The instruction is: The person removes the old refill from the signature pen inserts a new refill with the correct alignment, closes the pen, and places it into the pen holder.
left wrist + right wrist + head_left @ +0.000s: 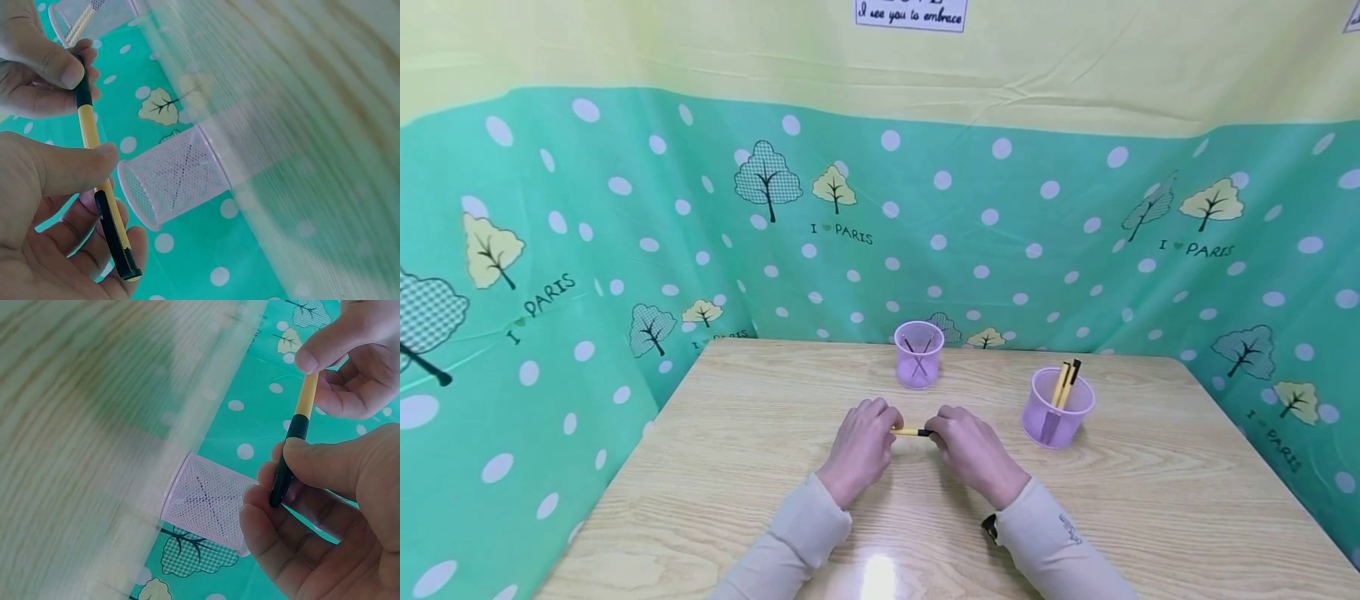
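Observation:
A yellow pen point(907, 432) with a black grip section and black clip is held between both hands above the table. My left hand point(861, 443) pinches its yellow barrel between thumb and fingers; in the left wrist view the clip end point(115, 234) extends past the thumb toward the palm. At the other end, my right hand point(972, 450) pinches the black grip point(297, 427), with the dark tip lying against the fingers in the right wrist view. Beyond the hands stands a purple mesh pen cup point(917, 367) with thin dark sticks crossed inside.
To the right of the hands, a wider purple mesh cup point(1043, 425) contains yellow pens point(1063, 385) with black parts. Both cups stand on the wooden table point(760, 417). A green and yellow patterned curtain point(865, 275) hangs behind and at the sides.

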`<state>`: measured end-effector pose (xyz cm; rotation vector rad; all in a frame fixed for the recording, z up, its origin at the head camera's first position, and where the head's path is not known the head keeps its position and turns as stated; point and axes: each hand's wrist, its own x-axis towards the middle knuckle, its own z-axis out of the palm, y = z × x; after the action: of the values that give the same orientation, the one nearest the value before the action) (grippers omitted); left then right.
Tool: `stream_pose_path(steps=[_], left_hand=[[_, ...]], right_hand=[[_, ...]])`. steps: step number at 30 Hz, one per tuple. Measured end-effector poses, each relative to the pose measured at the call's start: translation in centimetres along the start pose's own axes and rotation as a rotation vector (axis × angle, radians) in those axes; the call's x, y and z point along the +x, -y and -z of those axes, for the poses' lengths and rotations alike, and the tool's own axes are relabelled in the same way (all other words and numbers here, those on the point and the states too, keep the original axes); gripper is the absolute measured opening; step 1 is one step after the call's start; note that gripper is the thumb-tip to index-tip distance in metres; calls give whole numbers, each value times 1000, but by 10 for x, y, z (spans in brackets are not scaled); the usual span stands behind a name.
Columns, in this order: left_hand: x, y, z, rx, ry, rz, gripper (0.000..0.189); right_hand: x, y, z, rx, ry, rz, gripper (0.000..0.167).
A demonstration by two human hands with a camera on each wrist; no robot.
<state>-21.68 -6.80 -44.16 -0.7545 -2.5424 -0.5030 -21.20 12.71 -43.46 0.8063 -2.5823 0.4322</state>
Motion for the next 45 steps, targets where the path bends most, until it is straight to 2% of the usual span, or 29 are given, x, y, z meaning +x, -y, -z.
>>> stream_pose_path(steps=[22,29,37,45], left_hand=[[0,-1,1,25,32,-6,12],[0,-2,1,37,22,-2,12],[0,-2,0,27,5,-1,34],[-1,-2,-1,5,-48,-25,26]], right_hand=[[1,0,4,3,12,-23,10],[1,0,4,0,7,-20,10],[1,2,3,2,22,-17,11],[0,4,2,-5,14,-3,11]])
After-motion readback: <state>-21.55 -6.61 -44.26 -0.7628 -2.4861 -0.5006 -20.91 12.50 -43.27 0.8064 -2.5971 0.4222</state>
